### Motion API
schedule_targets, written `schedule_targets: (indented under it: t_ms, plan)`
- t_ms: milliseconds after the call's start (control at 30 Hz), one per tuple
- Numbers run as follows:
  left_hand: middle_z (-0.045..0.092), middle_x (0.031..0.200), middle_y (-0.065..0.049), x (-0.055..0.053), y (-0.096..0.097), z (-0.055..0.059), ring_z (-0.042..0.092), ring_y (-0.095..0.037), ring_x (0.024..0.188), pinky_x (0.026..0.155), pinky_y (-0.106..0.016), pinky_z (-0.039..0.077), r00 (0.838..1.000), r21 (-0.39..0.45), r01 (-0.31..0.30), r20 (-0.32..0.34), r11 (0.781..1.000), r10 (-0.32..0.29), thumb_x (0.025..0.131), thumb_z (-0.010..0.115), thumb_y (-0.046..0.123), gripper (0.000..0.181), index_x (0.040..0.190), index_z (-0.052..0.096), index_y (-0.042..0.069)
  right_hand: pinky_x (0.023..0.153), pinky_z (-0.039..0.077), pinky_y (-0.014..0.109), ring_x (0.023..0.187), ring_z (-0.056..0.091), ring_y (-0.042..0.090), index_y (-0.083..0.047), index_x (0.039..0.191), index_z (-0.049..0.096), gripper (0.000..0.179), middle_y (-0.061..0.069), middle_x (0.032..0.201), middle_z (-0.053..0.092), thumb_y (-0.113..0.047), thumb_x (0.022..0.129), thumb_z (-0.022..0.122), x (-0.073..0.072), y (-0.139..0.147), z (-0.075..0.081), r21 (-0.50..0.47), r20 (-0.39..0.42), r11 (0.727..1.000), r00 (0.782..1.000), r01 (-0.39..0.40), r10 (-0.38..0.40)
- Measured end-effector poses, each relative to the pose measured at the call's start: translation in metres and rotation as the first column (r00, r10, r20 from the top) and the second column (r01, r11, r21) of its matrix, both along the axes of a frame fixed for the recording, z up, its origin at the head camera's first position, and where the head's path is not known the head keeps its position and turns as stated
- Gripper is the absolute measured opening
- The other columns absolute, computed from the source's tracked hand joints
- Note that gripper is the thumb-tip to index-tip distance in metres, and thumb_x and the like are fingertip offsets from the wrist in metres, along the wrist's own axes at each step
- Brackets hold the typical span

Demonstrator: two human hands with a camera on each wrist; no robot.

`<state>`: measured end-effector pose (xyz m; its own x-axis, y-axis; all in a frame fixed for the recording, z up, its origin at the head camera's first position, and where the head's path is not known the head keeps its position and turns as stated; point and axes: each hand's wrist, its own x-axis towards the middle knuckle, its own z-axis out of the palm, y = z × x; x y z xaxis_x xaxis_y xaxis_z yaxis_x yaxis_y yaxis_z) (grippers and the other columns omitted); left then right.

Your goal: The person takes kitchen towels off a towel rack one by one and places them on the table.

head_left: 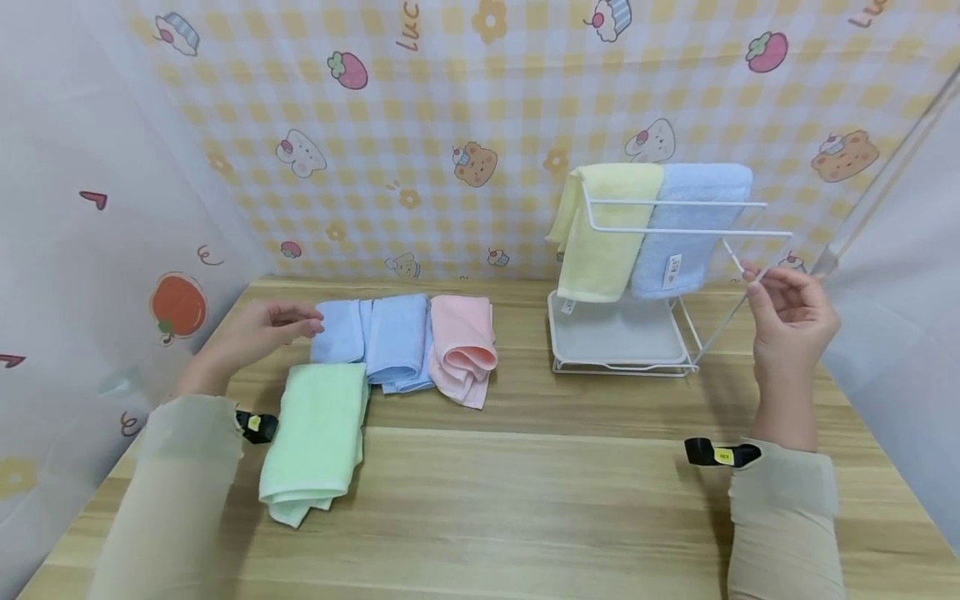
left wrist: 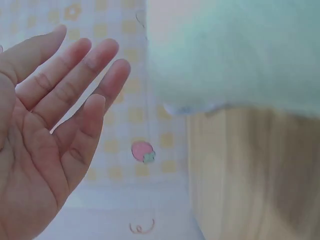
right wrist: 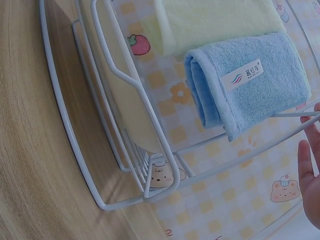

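Beige sleeves point(head_left: 783, 529) are filling the foreground, stretching over the wooden table point(head_left: 525, 508). Near the table's left edge a green towel point(head_left: 318, 433) is lying folded, with blue cloth point(head_left: 397, 333) and a pink towel point(head_left: 459, 321) sitting closer to the back edge. My left hand point(head_left: 257, 332) is hovering at the blue cloth's left side, fingers loose and parted, holding nothing; whether I'm touching, I can't tell. My right hand point(head_left: 795, 321) is lightly pinching a side wire of the white rack point(head_left: 753, 234), which is standing by the back edge, towards the right, a yellow towel point(head_left: 603, 242) and a hanging blue towel point(head_left: 693, 200) draping over it. I'm judging the rack light, stiff, possibly slick, so that wire is seeming a fair hold. Towels are looking soft and floppy; I'm favouring their folded edges, layers pinched together.
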<state>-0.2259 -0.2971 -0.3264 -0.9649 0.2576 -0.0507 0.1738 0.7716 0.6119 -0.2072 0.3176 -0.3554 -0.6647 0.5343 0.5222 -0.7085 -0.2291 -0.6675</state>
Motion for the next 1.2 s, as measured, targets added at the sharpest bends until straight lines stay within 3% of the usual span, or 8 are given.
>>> schedule_targets:
  t_ms: [133,367,633,700,867,1033,1200]
  plan:
    - [0.071,0.120,-0.017,-0.009,0.014,0.003,0.065,0.001,0.099,0.085,-0.012,0.047,1.000,0.039,0.027,0.013,0.999,-0.027,0.102,0.056,0.033,0.040,0.127,0.064,0.003,0.085,0.058,0.022,0.089,0.074,0.022,0.015,0.097,0.064,0.016,0.019,0.091,0.075,0.020,0.082,0.066,0.000,0.000,0.000,-0.006,0.004,1.000,1.000,-0.001,0.001]
    - [0.072,0.115,-0.019,-0.029,0.045,0.007,0.065,0.002,0.095,0.081,-0.014,0.050,0.996,0.107,0.058,-0.081,0.993,-0.049,0.101,0.058,0.032,0.038,0.124,0.066,0.003,0.086,0.057,0.022,0.089,0.074,0.022,0.014,0.097,0.065,0.016,0.018,0.092,0.075,0.019,0.082,0.067,0.000,0.000,0.000,-0.006,0.015,1.000,1.000,0.011,-0.011]
    - [0.070,0.119,-0.019,-0.044,0.085,0.017,0.069,-0.015,0.105,0.086,-0.019,0.051,0.992,0.194,0.093,-0.105,0.977,-0.074,0.102,0.057,0.027,0.035,0.126,0.064,0.003,0.086,0.057,0.023,0.089,0.074,0.022,0.014,0.097,0.065,0.016,0.018,0.092,0.075,0.020,0.082,0.066,0.000,0.000,0.001,-0.010,0.016,1.000,1.000,0.016,-0.015]
    - [0.073,0.116,-0.013,-0.048,0.094,0.018,0.069,-0.011,0.104,0.086,-0.017,0.051,0.991,0.262,0.092,-0.116,0.961,-0.063,0.101,0.059,0.025,0.034,0.126,0.064,0.002,0.086,0.057,0.022,0.089,0.074,0.022,0.015,0.097,0.065,0.016,0.017,0.090,0.075,0.020,0.082,0.066,0.001,0.000,0.000,-0.008,0.012,1.000,1.000,0.014,-0.014]
    - [0.076,0.107,0.000,-0.060,0.117,0.020,0.067,0.003,0.096,0.084,-0.014,0.052,0.986,0.442,0.092,-0.166,0.892,-0.019,0.100,0.062,0.023,0.032,0.125,0.065,0.003,0.087,0.057,0.023,0.090,0.074,0.022,0.014,0.097,0.065,0.017,0.018,0.092,0.075,0.019,0.082,0.068,0.002,-0.002,0.001,-0.018,0.038,1.000,0.999,0.018,-0.017]
    - [0.076,0.105,0.006,-0.069,0.143,0.029,0.068,-0.001,0.100,0.083,-0.018,0.054,0.986,0.531,0.100,-0.166,0.841,-0.012,0.099,0.062,0.025,0.031,0.125,0.066,0.008,0.087,0.057,0.023,0.089,0.074,0.022,0.016,0.099,0.064,0.017,0.019,0.093,0.075,0.019,0.082,0.067,0.002,-0.003,0.002,-0.013,0.030,1.000,0.999,0.024,-0.023]
    - [0.076,0.109,0.000,-0.079,0.170,0.040,0.068,-0.006,0.101,0.083,-0.021,0.054,0.985,0.600,0.111,-0.173,0.792,-0.007,0.100,0.061,0.023,0.033,0.127,0.063,0.004,0.087,0.057,0.024,0.089,0.074,0.022,0.017,0.099,0.063,0.019,0.019,0.092,0.075,0.019,0.081,0.068,0.001,-0.001,0.001,-0.031,0.023,0.999,1.000,0.017,-0.016]
